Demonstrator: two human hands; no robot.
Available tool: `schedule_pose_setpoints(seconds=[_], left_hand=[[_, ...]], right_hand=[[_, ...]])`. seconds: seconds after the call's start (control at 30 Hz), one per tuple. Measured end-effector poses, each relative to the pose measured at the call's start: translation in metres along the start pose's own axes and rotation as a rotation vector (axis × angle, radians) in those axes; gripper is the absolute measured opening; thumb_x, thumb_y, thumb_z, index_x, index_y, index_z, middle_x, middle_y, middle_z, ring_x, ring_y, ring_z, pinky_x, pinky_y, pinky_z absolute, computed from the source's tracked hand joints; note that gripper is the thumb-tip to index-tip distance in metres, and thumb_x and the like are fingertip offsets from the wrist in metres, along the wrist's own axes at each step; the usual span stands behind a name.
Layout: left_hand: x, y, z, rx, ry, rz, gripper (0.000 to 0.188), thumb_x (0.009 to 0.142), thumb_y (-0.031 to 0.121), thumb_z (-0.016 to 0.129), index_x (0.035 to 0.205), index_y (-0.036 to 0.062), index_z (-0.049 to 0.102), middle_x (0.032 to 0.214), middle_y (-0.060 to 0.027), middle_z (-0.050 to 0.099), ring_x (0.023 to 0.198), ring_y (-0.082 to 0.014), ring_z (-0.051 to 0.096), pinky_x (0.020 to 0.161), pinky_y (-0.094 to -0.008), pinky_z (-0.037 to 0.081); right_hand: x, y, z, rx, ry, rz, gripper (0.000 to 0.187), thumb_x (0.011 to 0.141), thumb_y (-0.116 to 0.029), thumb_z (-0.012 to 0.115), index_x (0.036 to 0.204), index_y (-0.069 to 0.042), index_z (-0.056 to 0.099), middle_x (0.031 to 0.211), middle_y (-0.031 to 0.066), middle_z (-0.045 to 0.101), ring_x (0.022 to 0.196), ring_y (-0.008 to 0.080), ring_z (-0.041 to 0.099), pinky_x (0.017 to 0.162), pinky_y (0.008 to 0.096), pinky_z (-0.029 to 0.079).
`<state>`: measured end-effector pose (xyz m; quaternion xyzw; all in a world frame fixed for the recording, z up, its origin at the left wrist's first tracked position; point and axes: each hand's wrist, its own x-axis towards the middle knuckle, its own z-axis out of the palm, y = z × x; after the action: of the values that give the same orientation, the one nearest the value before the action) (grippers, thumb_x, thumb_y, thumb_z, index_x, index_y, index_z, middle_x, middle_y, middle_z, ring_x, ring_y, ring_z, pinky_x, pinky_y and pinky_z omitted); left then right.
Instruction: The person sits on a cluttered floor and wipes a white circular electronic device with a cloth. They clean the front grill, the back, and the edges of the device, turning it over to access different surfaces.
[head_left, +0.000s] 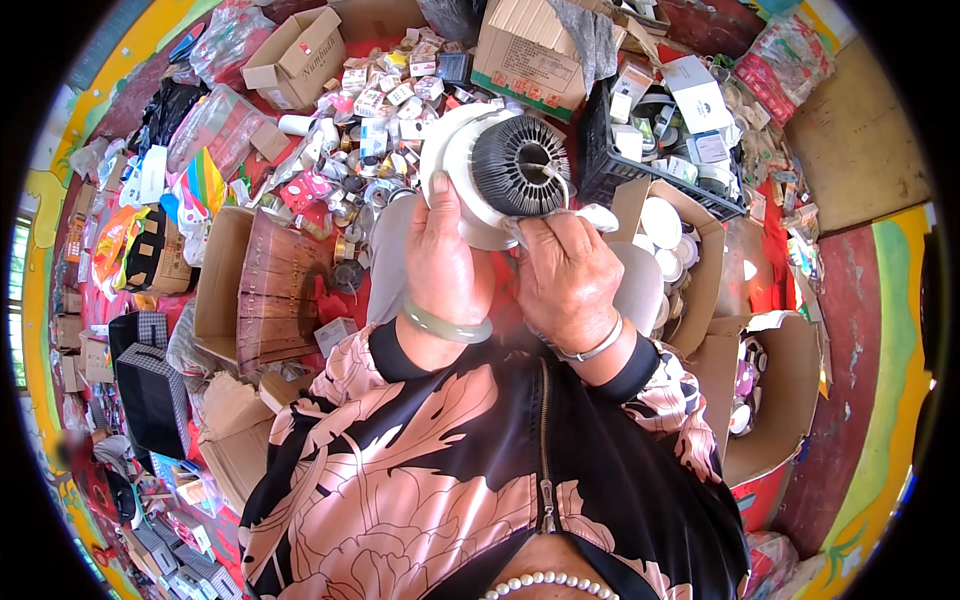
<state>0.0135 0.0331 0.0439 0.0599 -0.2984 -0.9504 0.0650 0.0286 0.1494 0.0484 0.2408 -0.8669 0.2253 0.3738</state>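
A round light fitting, like a downlight, with a broad white rim and a black finned heat sink [521,166], is held up in front of my lap. My left hand [447,250] grips its white rim, thumb on top and the fingers hidden beneath. A pale cord lies across the fins at the heat sink's open end. Against its lower right side, my right hand [570,265] is closed on a bunched white cloth [598,217], part of which sticks out beyond the knuckles. The right fingertips are tucked against the fitting, so their exact contact is hidden.
Small boxes and loose lamp parts [400,95] are heaped beyond my hands. A black crate [600,165] of boxed goods stands at far right. Nearer right are cardboard boxes of round white fittings [662,222]. An opened carton [222,290] stands at left.
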Motion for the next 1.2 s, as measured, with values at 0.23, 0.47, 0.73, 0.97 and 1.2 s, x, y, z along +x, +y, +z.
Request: schedule_pose_setpoints(seconds=[0.23,0.47,0.73,0.97,1.2], left_hand=[[-0.002,-0.009,-0.01,0.137,0.035,-0.155,0.033,0.096,0.028,0.046,0.116,0.0015,0.05,0.111,-0.0097,0.058,0.099,-0.0205,0.057,0.088,-0.0365,0.046],[0.005,0.009,-0.009,-0.093,-0.073,0.003,0.034,0.095,0.025,0.047,0.118,0.0003,0.049,0.115,-0.0088,0.058,0.105,-0.0204,0.057,0.093,-0.0362,0.045],[0.009,0.008,-0.01,-0.134,-0.09,-0.009,0.034,0.096,0.023,0.046,0.121,-0.0006,0.047,0.118,-0.0094,0.057,0.107,-0.02,0.056,0.093,-0.0354,0.046],[0.005,0.008,-0.013,-0.096,-0.179,-0.199,0.033,0.096,0.021,0.046,0.122,-0.0006,0.045,0.118,-0.0103,0.056,0.107,-0.0197,0.056,0.092,-0.0354,0.046],[-0.002,0.015,-0.001,0.279,-0.451,-0.154,0.064,0.084,0.0,0.056,0.139,-0.003,0.022,0.134,-0.0136,0.041,0.122,-0.022,0.044,0.102,-0.0376,0.036]], right_hand=[[-0.005,-0.007,0.004,0.03,-0.133,-0.148,0.021,0.064,-0.005,0.059,0.085,-0.004,0.063,0.07,0.0047,0.048,0.062,0.0204,0.054,0.051,0.0304,0.046],[-0.004,0.033,-0.039,0.418,-0.018,0.33,0.01,0.076,-0.003,0.059,0.086,-0.001,0.06,0.088,0.01,0.059,0.068,0.0171,0.057,0.059,0.0258,0.046],[-0.019,0.052,-0.009,1.327,-0.124,1.096,0.022,0.09,-0.017,0.056,0.106,-0.002,0.056,0.086,0.0019,0.06,0.073,0.0081,0.057,0.065,0.0205,0.045],[-0.024,0.074,0.011,1.761,-0.17,1.081,0.041,0.089,-0.033,0.058,0.115,0.0,0.055,0.1,0.0055,0.064,0.085,0.0134,0.062,0.076,0.0266,0.05],[-0.035,0.085,0.009,1.841,-0.014,1.098,0.024,0.092,-0.018,0.054,0.106,0.001,0.059,0.095,0.0074,0.066,0.081,0.0141,0.064,0.072,0.0267,0.053]])
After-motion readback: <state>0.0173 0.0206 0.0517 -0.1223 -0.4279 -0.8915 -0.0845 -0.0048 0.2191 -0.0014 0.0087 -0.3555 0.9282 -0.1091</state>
